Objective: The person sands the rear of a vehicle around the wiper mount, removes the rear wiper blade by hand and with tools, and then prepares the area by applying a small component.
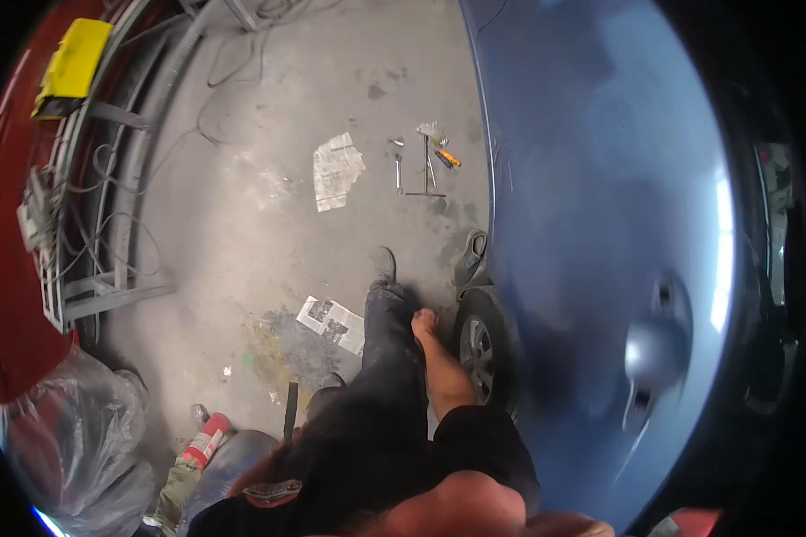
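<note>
My right hand (424, 323) hangs beside my leg, near a car wheel (476, 353), with its fingers curled; what it holds, if anything, is hidden. My left arm (251, 474) is mostly behind my dark clothing and its fingers are hidden, close to an upright dark flat bar (291, 407). A blue car door (582, 206) with a handle (655, 353) fills the right side. Ahead on the floor lie a wrench (398, 174), a T-handle tool (427, 161), orange-handled tools (448, 159) and paper sheets (336, 174). A printed sheet (330, 322) lies by my foot.
On the left stand a grey metal frame (107, 286) with cables and a yellow object (72, 67), before a red car panel (4, 286). Crumpled clear plastic (76, 430), a red cylindrical item (208, 438) and olive fabric (177, 497) are at lower left.
</note>
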{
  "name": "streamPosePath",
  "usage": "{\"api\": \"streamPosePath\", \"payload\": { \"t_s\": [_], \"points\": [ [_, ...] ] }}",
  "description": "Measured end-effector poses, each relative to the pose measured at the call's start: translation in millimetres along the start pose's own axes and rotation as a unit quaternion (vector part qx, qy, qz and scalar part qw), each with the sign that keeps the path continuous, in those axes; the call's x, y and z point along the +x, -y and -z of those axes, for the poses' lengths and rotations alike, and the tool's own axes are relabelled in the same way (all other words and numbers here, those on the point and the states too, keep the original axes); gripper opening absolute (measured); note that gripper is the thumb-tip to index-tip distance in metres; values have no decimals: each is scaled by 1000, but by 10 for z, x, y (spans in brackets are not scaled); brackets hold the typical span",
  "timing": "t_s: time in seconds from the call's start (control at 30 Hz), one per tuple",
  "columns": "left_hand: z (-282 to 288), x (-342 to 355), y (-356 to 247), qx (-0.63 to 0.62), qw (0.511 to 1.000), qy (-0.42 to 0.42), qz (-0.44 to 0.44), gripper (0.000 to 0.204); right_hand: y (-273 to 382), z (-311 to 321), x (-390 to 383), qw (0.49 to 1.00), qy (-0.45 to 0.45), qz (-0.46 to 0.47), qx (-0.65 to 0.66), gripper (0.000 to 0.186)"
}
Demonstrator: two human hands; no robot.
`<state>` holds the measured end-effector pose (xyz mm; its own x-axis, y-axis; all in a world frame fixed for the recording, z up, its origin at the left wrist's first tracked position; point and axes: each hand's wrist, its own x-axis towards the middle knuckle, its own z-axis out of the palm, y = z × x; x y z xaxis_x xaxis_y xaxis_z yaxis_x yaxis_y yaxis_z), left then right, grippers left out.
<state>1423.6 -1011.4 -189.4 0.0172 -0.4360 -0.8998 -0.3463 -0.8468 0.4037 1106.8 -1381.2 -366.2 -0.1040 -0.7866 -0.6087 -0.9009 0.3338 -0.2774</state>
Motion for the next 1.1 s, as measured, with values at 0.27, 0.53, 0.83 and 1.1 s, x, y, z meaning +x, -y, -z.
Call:
{"api": "streamPosePath", "payload": {
  "t_s": [0.27,0.53,0.83,1.1],
  "points": [
    [-61,635,-1697,-121,975,-84,167,41,660,-127,2762,996,9,83,-42,13],
    [14,1414,-2407,-128,955,-82,255,43,1120,-379,4845,998,-35,14,45,19],
    [289,1855,-2778,-113,938,-81,317,46,1125,-851,5840,986,-109,-95,-89,36],
    [490,1357,-3037,-77,944,-69,313,48,783,-1200,3817,969,199,-40,-143,40]
  ]
}}
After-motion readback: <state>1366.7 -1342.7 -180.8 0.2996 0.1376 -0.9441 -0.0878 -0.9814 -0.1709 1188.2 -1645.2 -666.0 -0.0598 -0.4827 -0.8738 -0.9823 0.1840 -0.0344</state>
